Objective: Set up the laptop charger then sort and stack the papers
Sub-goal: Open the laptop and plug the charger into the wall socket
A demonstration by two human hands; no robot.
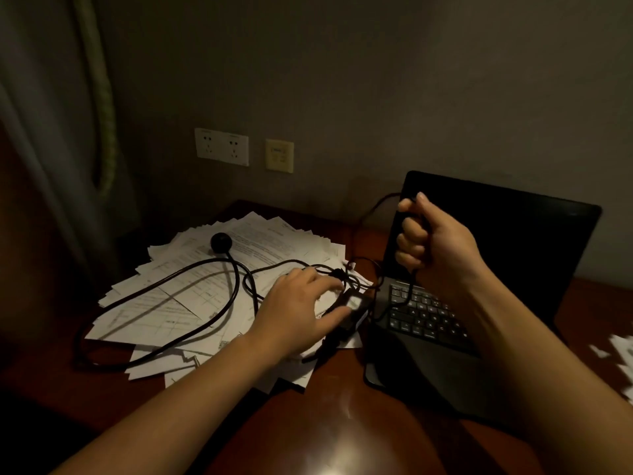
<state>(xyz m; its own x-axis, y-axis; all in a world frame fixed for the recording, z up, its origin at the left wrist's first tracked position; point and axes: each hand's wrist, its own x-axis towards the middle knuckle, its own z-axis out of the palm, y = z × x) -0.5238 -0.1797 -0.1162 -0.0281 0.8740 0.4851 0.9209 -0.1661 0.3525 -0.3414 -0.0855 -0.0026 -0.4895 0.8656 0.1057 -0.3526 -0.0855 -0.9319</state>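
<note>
Item: dark wooden desk (346,426), dimly lit, viewed from above by the head camera

Loose printed papers (191,303): spread in an untidy fan at 9 to 10 o'clock of the desk centre, sheets overlapping at many angles; a few more white sheets (621,358) are seen at the 3 o'clock edge

Black laptop (479,303): opened, screen dark, placed at 2 o'clock, just beside the paper pile

Charger power brick (352,311): laid at the right edge of the papers, touching the laptop's left side; its thick black mains cable (154,291) is looped widely over the sheets, ended by a round black plug (221,242) lying on the papers at 11 o'clock

Left hand (298,310): lowered palm down, fingers spread, thumb and fingertips pressed on the power brick; a full grasp cannot be told

Right hand (435,234): raised before the laptop screen, clenched in a fist around the thin cable (406,293), which is hung down from the fist across the keyboard

White double wall socket (221,146) and yellowed wall plate (280,155): mounted at 12 o'clock, nothing plugged in

Curtain (51,114): hung at 9 o'clock
</note>
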